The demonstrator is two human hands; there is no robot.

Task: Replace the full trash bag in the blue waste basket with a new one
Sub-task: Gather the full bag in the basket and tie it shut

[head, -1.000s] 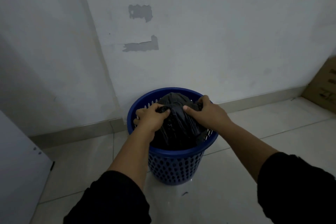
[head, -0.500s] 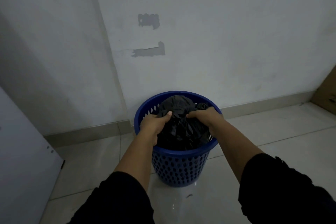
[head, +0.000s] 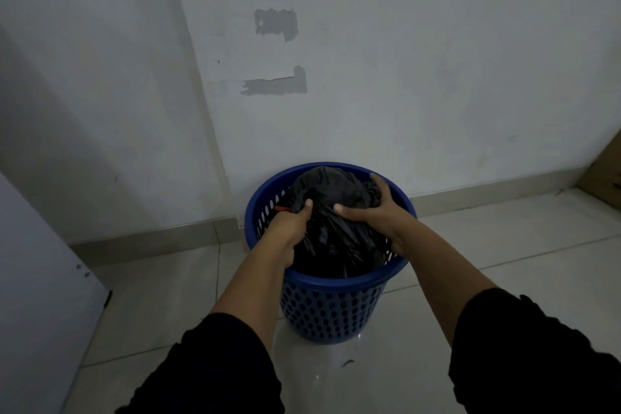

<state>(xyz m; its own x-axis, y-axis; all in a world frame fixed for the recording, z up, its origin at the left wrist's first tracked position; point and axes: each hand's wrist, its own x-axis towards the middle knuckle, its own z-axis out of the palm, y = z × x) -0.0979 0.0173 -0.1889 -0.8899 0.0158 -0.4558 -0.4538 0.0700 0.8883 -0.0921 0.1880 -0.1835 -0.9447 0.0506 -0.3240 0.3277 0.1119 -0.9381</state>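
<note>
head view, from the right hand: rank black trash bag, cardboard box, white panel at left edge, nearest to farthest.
1. black trash bag: gripped by the right hand, inside the blue waste basket.
2. cardboard box: far right, against the wall.
3. white panel: far left edge, across the basket from that hand.

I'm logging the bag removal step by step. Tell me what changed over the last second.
The right hand shifted its hold on the black trash bag, reaching over the far right of the gathered top, fingers spread wider. The left hand kept gripping the bag's left side, thumb on top. The bag remains inside the blue waste basket, which stayed put by the wall.
</note>
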